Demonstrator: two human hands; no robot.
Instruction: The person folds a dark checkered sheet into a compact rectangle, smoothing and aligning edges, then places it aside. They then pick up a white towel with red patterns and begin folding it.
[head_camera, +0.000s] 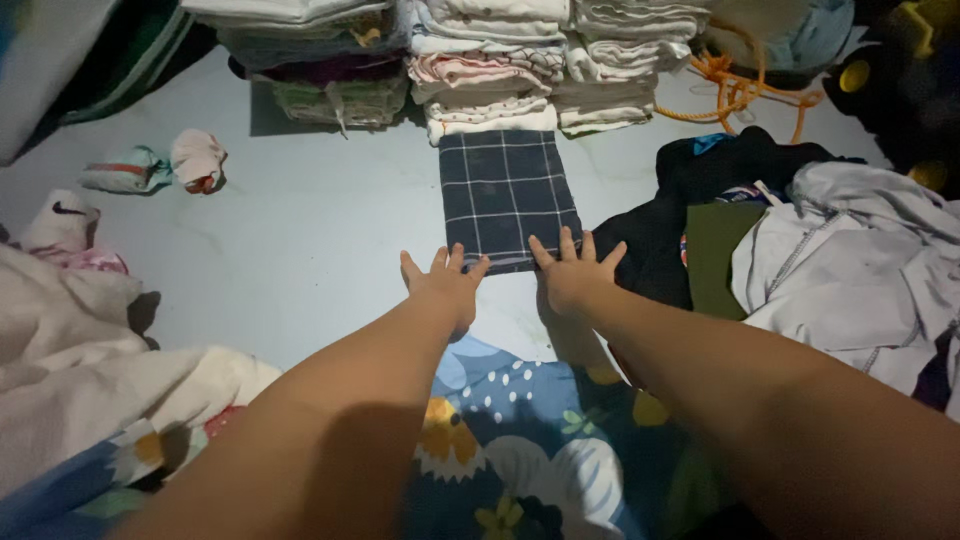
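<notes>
Here my left hand (447, 285) and right hand (573, 270) lie flat, fingers spread, gripping nothing, fingertips on the near edge of the folded checked cloth (507, 195) below stacked laundry (490, 70).

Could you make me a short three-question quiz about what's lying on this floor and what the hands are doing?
1. True or false: both hands are lifting the checked cloth off the floor.
2. What lies directly beyond the checked cloth, away from the person? A) stacks of folded laundry B) a bucket C) a chair
3. Fill in: the orange ____ lies at the top right, beside the stacks.

Key:
1. False. The left hand and right hand are open and flat, fingertips on the cloth's near edge, which lies folded on the floor.
2. A, the stacks of folded laundry.
3. Rope.
</notes>
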